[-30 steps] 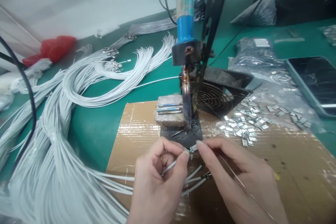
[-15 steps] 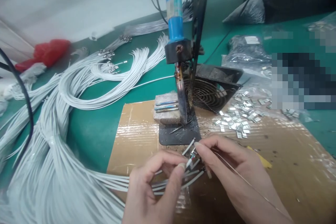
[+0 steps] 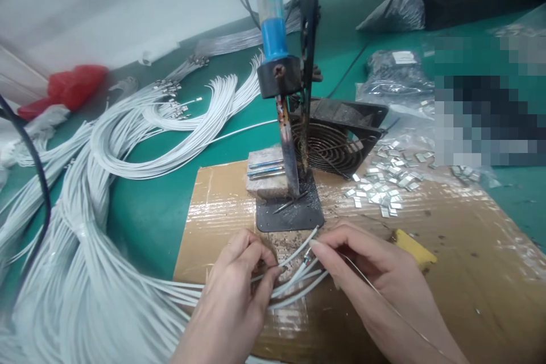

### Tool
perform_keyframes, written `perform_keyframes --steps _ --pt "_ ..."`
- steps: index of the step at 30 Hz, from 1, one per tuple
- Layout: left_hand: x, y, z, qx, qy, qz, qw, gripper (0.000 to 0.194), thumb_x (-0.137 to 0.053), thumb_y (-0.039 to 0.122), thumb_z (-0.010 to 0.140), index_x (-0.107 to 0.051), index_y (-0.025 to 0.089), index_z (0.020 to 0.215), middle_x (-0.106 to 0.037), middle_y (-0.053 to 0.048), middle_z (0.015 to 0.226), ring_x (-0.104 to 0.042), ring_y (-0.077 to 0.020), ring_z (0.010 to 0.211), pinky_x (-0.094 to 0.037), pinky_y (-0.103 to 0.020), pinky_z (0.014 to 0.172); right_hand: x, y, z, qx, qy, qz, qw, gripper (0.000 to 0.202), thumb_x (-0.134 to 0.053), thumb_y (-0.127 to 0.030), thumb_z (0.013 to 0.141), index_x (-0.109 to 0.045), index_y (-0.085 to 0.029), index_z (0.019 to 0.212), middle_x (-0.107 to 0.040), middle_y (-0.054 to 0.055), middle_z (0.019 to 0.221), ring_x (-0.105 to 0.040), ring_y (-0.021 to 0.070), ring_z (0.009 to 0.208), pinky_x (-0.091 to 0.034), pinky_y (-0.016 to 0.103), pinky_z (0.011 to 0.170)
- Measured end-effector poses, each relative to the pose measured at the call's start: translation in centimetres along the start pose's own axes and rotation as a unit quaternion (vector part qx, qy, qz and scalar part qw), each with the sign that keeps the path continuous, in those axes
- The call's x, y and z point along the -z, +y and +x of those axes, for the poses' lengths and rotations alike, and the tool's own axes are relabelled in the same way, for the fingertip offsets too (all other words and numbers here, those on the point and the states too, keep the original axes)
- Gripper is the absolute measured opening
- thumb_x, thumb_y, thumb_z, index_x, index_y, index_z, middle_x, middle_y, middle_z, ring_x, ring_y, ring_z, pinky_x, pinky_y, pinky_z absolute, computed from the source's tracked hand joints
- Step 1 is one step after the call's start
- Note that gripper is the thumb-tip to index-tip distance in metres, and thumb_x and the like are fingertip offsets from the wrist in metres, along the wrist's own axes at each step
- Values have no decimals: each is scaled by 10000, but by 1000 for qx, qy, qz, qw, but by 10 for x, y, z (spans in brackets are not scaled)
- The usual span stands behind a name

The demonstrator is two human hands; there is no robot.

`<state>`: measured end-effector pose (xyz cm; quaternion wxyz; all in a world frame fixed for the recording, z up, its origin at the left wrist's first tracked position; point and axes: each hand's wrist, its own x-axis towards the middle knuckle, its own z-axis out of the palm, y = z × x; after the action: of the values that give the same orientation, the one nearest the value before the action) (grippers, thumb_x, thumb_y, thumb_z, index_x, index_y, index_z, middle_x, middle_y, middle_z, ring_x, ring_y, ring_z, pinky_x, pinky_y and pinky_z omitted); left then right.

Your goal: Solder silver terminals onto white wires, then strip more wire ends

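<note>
My left hand (image 3: 241, 290) is closed in a pinch on a white cable (image 3: 298, 247), whose free end points up toward the soldering iron. Beneath it, several more white cables pass, and one carries a small metal connector (image 3: 307, 256) close to my right fingertips. My right hand (image 3: 367, 267) is closed on a thin solder wire (image 3: 384, 294) that trails back over the wrist. Whether the right fingertips also touch the connector cannot be made out. Ahead of both hands, a blue-handled soldering iron (image 3: 273, 40) hangs tip-down in a black stand.
Cardboard (image 3: 222, 205) covers the work area. Loose metal connectors (image 3: 386, 182) lie at right, beside a black fan (image 3: 336, 136). A block with metal rods (image 3: 267, 173) stands by the iron tip. Bundled white cables (image 3: 85, 273) fill the left; a yellow piece (image 3: 413, 247) lies beyond my right hand.
My left hand has let go of the cable with the connector, moved left and pinched a neighbouring white cable. My right hand stays nearly in place with the solder wire. The view has shifted slightly.
</note>
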<state>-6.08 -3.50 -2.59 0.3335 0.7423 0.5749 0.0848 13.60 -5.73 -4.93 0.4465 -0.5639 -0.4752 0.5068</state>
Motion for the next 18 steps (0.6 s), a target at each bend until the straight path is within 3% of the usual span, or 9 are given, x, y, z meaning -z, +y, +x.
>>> perform_keyframes --steps 5,9,12,15,18 --pt "0 9 -2 13 74 -66 995 134 -522 186 991 -535 232 865 -611 -17 871 -597 -201 800 -448 -299 734 3 0 -4 -16 13 -31 999 273 -637 -418 974 -703 -255 765 -658 -21 762 -609 167 719 -438 274 646" --pt "2 26 -7 41 113 -179 977 87 -594 280 978 -610 247 899 -651 1 837 -610 -185 813 -452 -260 745 11 2 -13 4 45 -76 996 230 -669 -404 957 -730 -261 789 -685 -17 758 -623 161 673 -464 269 615" --pt "2 41 -8 66 69 -274 957 63 -668 313 918 -681 252 928 -700 -6 841 -640 -182 792 -467 -234 687 30 8 -18 20 99 -19 995 363 -581 -507 983 -792 -248 841 -740 35 777 -672 191 664 -530 283 593" --pt "0 53 -6 70 8 -362 929 146 -687 342 902 -703 220 823 -626 11 667 -541 -138 604 -408 -218 554 57 11 -16 -38 201 51 978 612 -407 -651 996 -824 -220 876 -756 83 721 -673 226 594 -537 325 516" --pt "-6 57 -3 80 -21 -409 909 257 -719 390 900 -681 191 743 -520 36 582 -421 -104 535 -313 -214 490 81 9 -6 -78 282 -115 949 508 -557 -660 922 -812 -229 840 -751 63 710 -656 236 599 -498 358 572"
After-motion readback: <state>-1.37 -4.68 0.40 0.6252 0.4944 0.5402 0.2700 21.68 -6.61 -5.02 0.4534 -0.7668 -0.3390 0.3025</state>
